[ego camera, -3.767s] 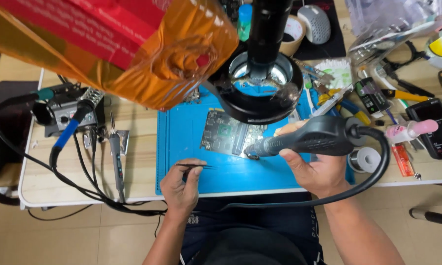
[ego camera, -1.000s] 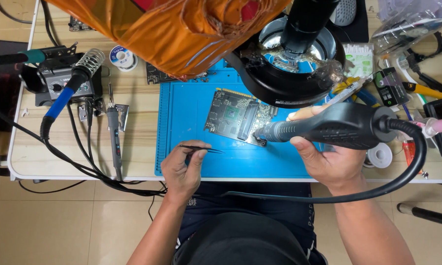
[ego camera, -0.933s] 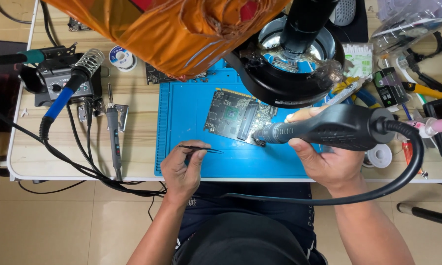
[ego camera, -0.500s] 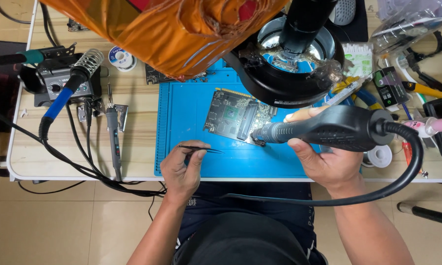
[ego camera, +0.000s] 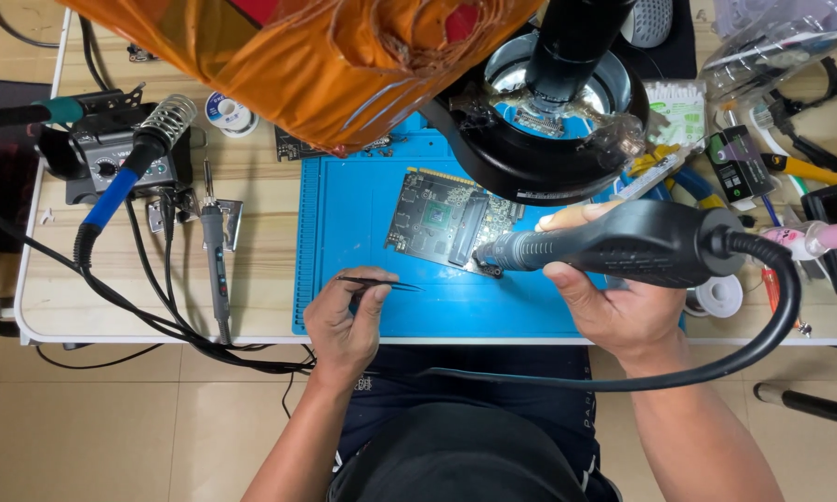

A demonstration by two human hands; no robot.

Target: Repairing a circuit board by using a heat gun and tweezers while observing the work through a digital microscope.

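A green circuit board (ego camera: 441, 220) lies tilted on the blue work mat (ego camera: 353, 214). My right hand (ego camera: 613, 302) grips a black hot-air handle (ego camera: 613, 246) with a thick hose; its nozzle points at the board's lower right corner. My left hand (ego camera: 344, 325) rests on the mat's front edge and pinches thin black tweezers (ego camera: 381, 282), whose tips point right, short of the board. A black microscope with a ring light (ego camera: 553, 102) hangs above the board's far side.
A soldering station with a blue-handled iron (ego camera: 121, 181) and cables sits at the left. An orange plastic sheet (ego camera: 316, 56) hangs over the top. Pliers, solder reel (ego camera: 720, 296), swabs and small tools crowd the right side of the table.
The hot-air nozzle has shifted slightly left along the board's lower right corner. My left hand with the tweezers has stayed in place.
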